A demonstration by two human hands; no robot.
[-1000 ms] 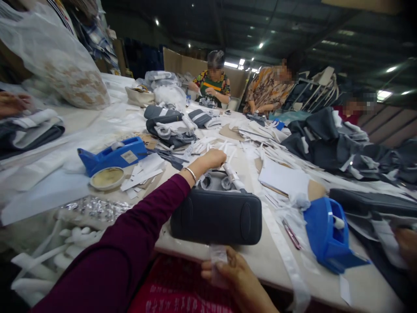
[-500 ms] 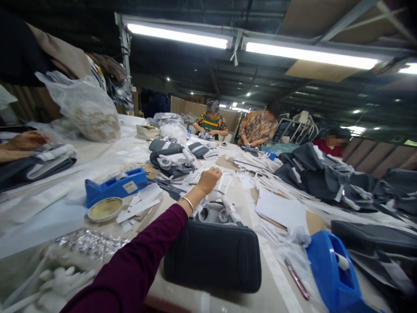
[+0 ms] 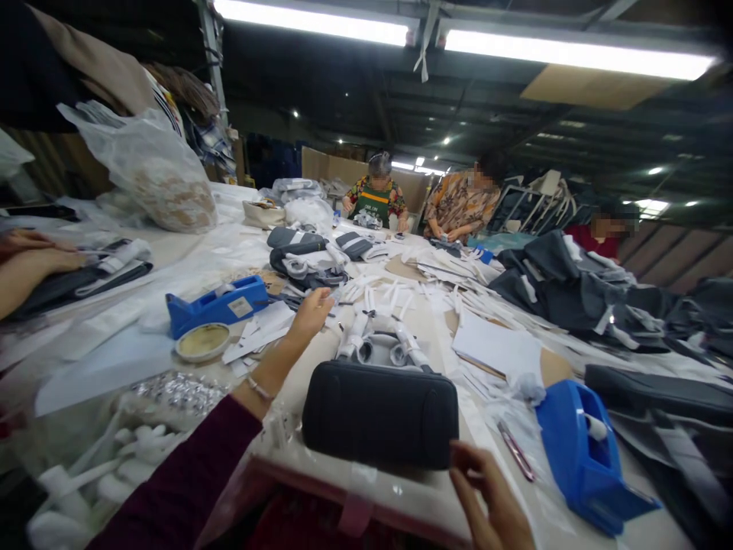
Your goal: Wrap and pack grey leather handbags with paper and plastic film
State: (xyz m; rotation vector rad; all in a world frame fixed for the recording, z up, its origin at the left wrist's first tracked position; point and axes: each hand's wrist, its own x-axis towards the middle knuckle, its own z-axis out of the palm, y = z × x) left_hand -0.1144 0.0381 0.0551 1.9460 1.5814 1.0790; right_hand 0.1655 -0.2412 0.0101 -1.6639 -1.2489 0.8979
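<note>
A black handbag point(image 3: 381, 412) lies on its side on the table in front of me, its handles point(image 3: 378, 344) wrapped in white paper. My left hand point(image 3: 309, 313), in a maroon sleeve with a bracelet, reaches past the bag's left side to the white paper strips point(image 3: 366, 294) and dark scissors point(image 3: 292, 302). Its fingers are drawn together, and what they hold, if anything, is hidden. My right hand point(image 3: 486, 489) is low by the bag's near right corner, fingers apart and empty, fingertips at the bag's edge.
A blue tape dispenser point(image 3: 217, 304) and a round tin point(image 3: 202, 341) sit to the left; another blue dispenser point(image 3: 589, 451) and a red pen-like tool point(image 3: 515, 451) to the right. Dark bags point(image 3: 573, 290) pile at right. Other people point(image 3: 375, 195) work at the far end; someone's arm point(image 3: 28, 260) rests at left.
My left hand moved left from above the bag's handles to the strips by the scissors. My right hand, out of view half a second ago, is back at the bag's right corner, without the clear strip.
</note>
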